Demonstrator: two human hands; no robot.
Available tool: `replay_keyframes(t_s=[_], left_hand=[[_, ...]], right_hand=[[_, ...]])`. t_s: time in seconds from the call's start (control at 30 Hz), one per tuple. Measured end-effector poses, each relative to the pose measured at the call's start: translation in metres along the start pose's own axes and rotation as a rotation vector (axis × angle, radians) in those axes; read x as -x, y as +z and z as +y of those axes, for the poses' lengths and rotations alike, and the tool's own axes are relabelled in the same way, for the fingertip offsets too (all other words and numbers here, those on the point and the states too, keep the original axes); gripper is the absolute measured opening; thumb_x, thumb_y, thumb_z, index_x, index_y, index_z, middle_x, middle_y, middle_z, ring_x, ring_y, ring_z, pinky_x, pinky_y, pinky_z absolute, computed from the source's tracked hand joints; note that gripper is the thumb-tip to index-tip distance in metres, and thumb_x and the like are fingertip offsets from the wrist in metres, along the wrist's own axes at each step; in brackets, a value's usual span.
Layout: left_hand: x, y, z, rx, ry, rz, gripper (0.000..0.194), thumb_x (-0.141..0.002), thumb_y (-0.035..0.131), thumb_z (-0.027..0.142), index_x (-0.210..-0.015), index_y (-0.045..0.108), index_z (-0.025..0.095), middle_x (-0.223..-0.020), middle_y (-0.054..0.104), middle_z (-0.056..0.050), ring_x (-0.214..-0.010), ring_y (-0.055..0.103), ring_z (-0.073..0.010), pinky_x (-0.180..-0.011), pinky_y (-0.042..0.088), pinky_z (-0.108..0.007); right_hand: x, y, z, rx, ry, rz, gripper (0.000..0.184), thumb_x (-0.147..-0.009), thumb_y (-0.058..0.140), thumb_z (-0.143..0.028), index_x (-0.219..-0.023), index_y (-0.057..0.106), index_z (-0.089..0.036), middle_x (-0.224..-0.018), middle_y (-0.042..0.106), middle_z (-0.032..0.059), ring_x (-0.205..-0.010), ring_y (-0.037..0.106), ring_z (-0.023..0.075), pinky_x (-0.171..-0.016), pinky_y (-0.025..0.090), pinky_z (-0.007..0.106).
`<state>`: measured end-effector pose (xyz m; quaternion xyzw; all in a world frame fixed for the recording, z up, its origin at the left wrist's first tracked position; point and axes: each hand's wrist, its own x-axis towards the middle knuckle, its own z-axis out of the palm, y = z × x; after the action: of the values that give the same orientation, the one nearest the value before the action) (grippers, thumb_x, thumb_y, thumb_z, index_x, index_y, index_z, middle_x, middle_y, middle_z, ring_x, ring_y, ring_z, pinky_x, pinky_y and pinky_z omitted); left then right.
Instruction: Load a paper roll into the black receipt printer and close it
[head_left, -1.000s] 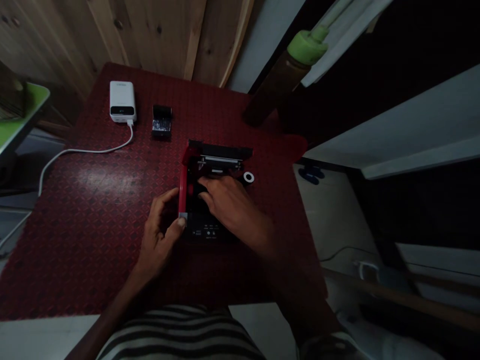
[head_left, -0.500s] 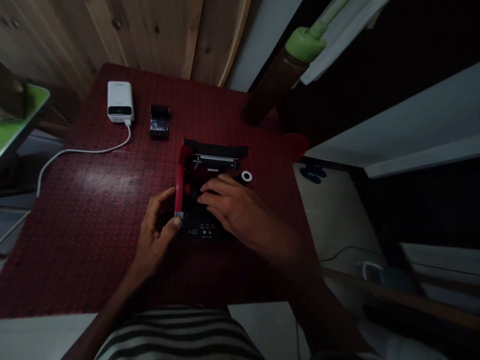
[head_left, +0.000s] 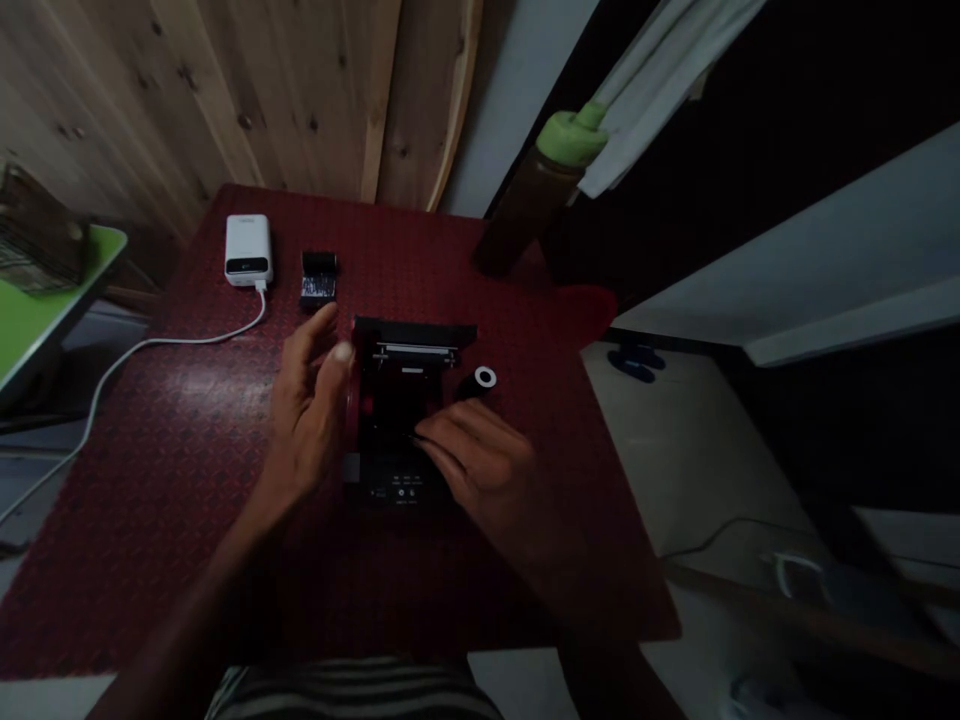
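Observation:
A black and red box-like device [head_left: 401, 400] with its lid standing open lies in the middle of the red patterned table [head_left: 187, 420]. My left hand [head_left: 309, 410] hovers at the device's left side, fingers stretched out and apart, holding nothing. My right hand [head_left: 484, 465] rests on the device's near right part, fingers extended flat over it. A small black roll with a white end [head_left: 480, 381] lies just right of the device, beyond my right fingers.
A white power bank [head_left: 248, 249] with a white cable [head_left: 142, 345] sits at the table's far left, a small black item [head_left: 319, 276] beside it. A brown bottle with a green cap [head_left: 536, 190] stands at the far edge. A green surface [head_left: 45, 310] is at the left.
My left hand let go of the device's left edge and lifted away, fingers opening. My right hand slid back from inside the device to its near right side. The camera view shifted.

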<state>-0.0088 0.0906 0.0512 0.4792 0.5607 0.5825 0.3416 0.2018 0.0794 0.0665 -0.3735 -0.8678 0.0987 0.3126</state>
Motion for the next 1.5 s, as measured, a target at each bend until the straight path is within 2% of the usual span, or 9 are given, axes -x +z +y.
replay_keyframes(t_s=[0.13,0.3,0.4,0.6,0.73,0.93,1.17,1.4,1.5], left_hand=[[-0.027,0.008,0.001,0.020,0.004,-0.027,0.048,-0.106,0.062,0.069,-0.108,0.078,0.024,-0.113,0.077,-0.006,-0.110,0.071,-0.0249,-0.099,0.056,-0.039],[-0.024,0.009,0.000,0.092,-0.012,-0.030,0.037,-0.098,0.077,0.062,-0.106,0.078,0.026,-0.102,0.074,-0.002,-0.097,0.066,-0.0202,-0.087,0.054,-0.032],[-0.023,0.009,-0.001,0.122,-0.016,-0.046,0.036,-0.096,0.080,0.061,-0.107,0.079,0.027,-0.104,0.075,-0.003,-0.097,0.066,-0.0203,-0.087,0.055,-0.031],[-0.025,0.009,-0.003,0.116,0.000,-0.046,0.036,-0.097,0.079,0.062,-0.108,0.079,0.027,-0.106,0.076,-0.004,-0.100,0.068,-0.0221,-0.088,0.057,-0.033],[-0.024,0.008,-0.006,0.133,0.010,-0.063,0.034,-0.099,0.077,0.060,-0.110,0.078,0.027,-0.109,0.077,-0.004,-0.103,0.069,-0.0222,-0.092,0.058,-0.035],[-0.023,0.008,-0.007,0.129,0.023,-0.051,0.036,-0.100,0.075,0.062,-0.110,0.078,0.028,-0.109,0.076,-0.003,-0.103,0.069,-0.0224,-0.093,0.057,-0.036],[-0.024,0.012,0.002,0.096,-0.040,-0.009,0.049,-0.104,0.063,0.071,-0.091,0.073,0.025,-0.091,0.071,-0.003,-0.095,0.070,-0.0225,-0.087,0.056,-0.034],[-0.030,0.011,0.002,0.147,-0.066,-0.007,0.035,-0.097,0.076,0.057,-0.084,0.070,0.025,-0.096,0.074,-0.003,-0.097,0.068,-0.0209,-0.089,0.056,-0.034],[-0.022,0.004,0.000,0.163,-0.113,-0.011,0.024,-0.094,0.079,0.050,-0.097,0.079,0.026,-0.109,0.077,-0.004,-0.106,0.071,-0.0225,-0.097,0.057,-0.036]], right_hand=[[0.004,0.002,-0.002,0.160,-0.039,0.069,0.023,-0.110,0.058,-0.004,-0.103,0.074,-0.018,-0.080,0.073,0.0001,-0.074,0.064,0.0173,-0.073,0.047,0.033],[0.001,0.004,-0.008,0.220,-0.039,-0.025,0.025,-0.106,0.060,0.000,-0.095,0.072,-0.018,-0.080,0.074,0.0009,-0.076,0.063,0.0188,-0.076,0.042,0.035],[-0.009,0.005,-0.012,0.212,0.016,-0.174,0.024,-0.105,0.061,0.001,-0.096,0.073,-0.018,-0.085,0.077,0.0027,-0.082,0.067,0.0202,-0.082,0.043,0.035],[-0.043,0.001,-0.019,0.246,0.169,-0.645,0.027,-0.109,0.057,-0.001,-0.117,0.075,-0.019,-0.096,0.084,0.0060,-0.083,0.074,0.0215,-0.075,0.040,0.034],[-0.056,-0.003,-0.021,0.221,0.268,-0.720,0.031,-0.111,0.051,-0.003,-0.126,0.073,-0.020,-0.104,0.084,0.0059,-0.080,0.074,0.0209,-0.065,0.035,0.034],[-0.043,0.001,-0.017,0.150,0.266,-0.549,0.034,-0.108,0.048,0.004,-0.120,0.071,-0.018,-0.101,0.078,0.0042,-0.075,0.069,0.0157,-0.066,0.042,0.030],[-0.020,0.007,-0.007,0.198,0.097,-0.172,0.031,-0.108,0.052,0.001,-0.103,0.073,-0.020,-0.095,0.075,0.0036,-0.078,0.067,0.0172,-0.072,0.049,0.032],[-0.011,0.009,-0.008,0.266,0.010,0.026,0.028,-0.106,0.056,0.002,-0.104,0.076,-0.018,-0.098,0.081,0.0055,-0.085,0.073,0.0196,-0.078,0.053,0.034],[0.003,0.005,-0.017,0.295,0.013,0.065,0.026,-0.107,0.059,0.000,-0.107,0.078,-0.017,-0.100,0.081,0.0075,-0.088,0.073,0.0201,-0.078,0.055,0.034]])
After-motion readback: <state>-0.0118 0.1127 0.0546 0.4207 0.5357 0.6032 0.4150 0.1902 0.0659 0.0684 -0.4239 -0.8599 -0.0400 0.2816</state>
